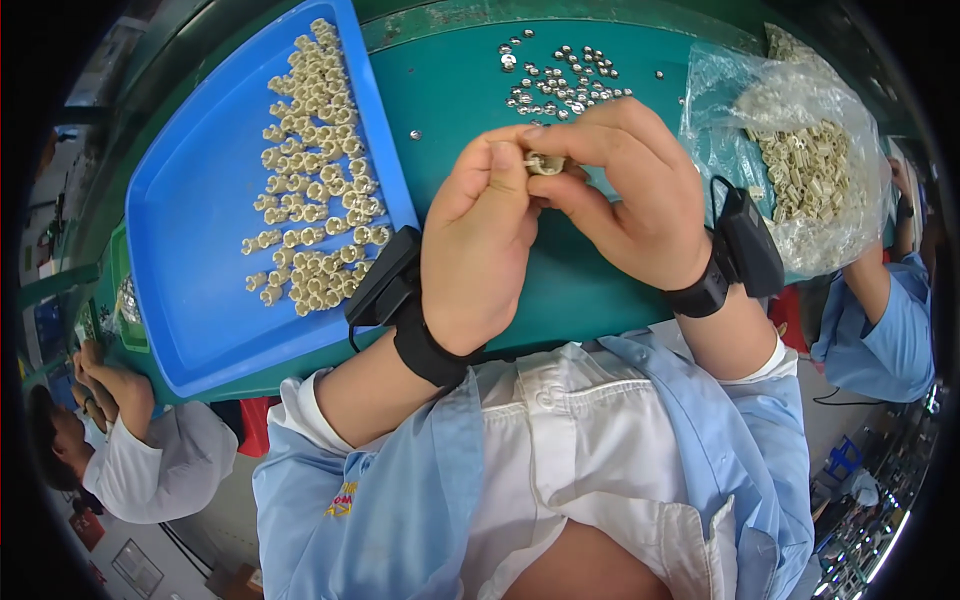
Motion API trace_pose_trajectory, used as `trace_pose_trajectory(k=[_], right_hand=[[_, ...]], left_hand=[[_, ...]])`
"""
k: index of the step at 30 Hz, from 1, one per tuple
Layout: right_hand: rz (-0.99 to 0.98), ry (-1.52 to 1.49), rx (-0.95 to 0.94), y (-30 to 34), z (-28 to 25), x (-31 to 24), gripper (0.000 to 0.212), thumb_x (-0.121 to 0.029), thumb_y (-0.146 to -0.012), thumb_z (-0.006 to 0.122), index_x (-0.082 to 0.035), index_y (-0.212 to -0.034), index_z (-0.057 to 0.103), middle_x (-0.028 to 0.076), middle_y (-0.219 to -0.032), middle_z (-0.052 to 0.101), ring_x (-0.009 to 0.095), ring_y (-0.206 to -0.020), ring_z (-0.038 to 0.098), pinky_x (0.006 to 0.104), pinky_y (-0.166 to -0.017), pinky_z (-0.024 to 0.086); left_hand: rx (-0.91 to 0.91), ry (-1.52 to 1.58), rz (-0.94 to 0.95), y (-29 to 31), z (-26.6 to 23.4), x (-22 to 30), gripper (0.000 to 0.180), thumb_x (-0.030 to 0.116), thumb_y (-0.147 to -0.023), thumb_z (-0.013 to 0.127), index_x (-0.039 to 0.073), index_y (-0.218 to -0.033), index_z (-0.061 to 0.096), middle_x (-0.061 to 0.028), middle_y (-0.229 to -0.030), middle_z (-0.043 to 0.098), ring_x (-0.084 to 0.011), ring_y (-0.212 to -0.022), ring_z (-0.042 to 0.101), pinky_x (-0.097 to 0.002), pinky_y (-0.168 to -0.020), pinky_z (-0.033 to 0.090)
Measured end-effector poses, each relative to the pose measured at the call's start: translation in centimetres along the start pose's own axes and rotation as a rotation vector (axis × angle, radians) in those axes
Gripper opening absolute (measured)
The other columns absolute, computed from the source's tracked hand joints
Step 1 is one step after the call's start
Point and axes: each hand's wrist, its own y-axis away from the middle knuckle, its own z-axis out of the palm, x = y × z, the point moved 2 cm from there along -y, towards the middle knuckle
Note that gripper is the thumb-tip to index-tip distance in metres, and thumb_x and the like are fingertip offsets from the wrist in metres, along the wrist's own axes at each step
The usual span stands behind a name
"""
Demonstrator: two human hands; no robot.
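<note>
Over the green table, my two hands meet at a small beige plastic part (pixel 545 164). My right hand (pixel 640 185) pinches it between thumb and forefinger. The thumb and fingers of my left hand (pixel 480 225) are closed against the part's left side; whether they hold a second small piece is hidden. Small shiny metal pieces (pixel 570 85) lie scattered just beyond my hands. To the left, several rows of similar beige parts (pixel 318 180) stand in a blue tray (pixel 190 250). A clear plastic bag (pixel 720 110) at the right holds a heap of loose beige parts (pixel 805 170).
A raised green edge (pixel 520 15) runs along the table's far side. Black devices are strapped to both my wrists, the left one (pixel 388 280) close to the tray's rim. One person (pixel 150 450) sits at the left; another person's blue sleeve (pixel 880 330) shows at the right.
</note>
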Motion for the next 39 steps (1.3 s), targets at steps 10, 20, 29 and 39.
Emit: trace_pose_trajectory(k=[10, 20, 29, 39], right_hand=[[0.082, 0.159, -0.036, -3.1, -1.8, -2.5, 0.020, 0.000, -0.070, 0.066, -0.001, -0.088, 0.059, 0.008, -0.078, 0.059, 0.017, -0.068, 0.056, 0.0263, -0.060, 0.044], [0.172, 0.153, -0.369, -11.9, 4.4, 1.4, 0.022, -0.010, -0.079, 0.062, 0.000, -0.098, 0.057, 0.004, -0.083, 0.060, 0.009, -0.079, 0.057, 0.0214, -0.071, 0.045], [0.004, 0.150, -0.445, -19.6, 15.0, 5.1, 0.020, -0.014, -0.074, 0.062, 0.003, -0.085, 0.061, 0.015, -0.072, 0.061, 0.020, -0.064, 0.060, 0.0291, -0.060, 0.047], [0.122, 0.286, -0.687, -19.3, 19.3, 8.4, 0.024, -0.016, -0.080, 0.059, -0.004, -0.100, 0.059, 0.010, -0.089, 0.062, 0.019, -0.082, 0.060, 0.0297, -0.074, 0.048]], left_hand=[[-0.044, -0.071, 0.088, 1.0, -0.4, -0.3, 0.030, 0.029, -0.095, 0.036, 0.003, -0.107, 0.044, -0.0050, -0.097, 0.052, -0.0119, -0.087, 0.050, -0.0265, -0.079, 0.041], [-0.133, -0.043, 0.183, 2.3, 0.6, 0.2, 0.021, 0.020, -0.093, 0.044, 0.003, -0.103, 0.044, -0.0019, -0.086, 0.050, -0.0082, -0.082, 0.048, -0.0216, -0.075, 0.040], [-0.115, 0.023, 0.230, 2.1, 0.7, 0.4, 0.016, 0.017, -0.093, 0.043, 0.003, -0.101, 0.044, -0.0012, -0.086, 0.050, -0.0071, -0.081, 0.047, -0.0211, -0.074, 0.040], [-0.111, 0.114, 0.138, 2.4, 0.9, 0.2, 0.013, 0.015, -0.092, 0.044, 0.003, -0.096, 0.043, -0.0008, -0.084, 0.050, -0.0071, -0.078, 0.047, -0.0208, -0.072, 0.040]])
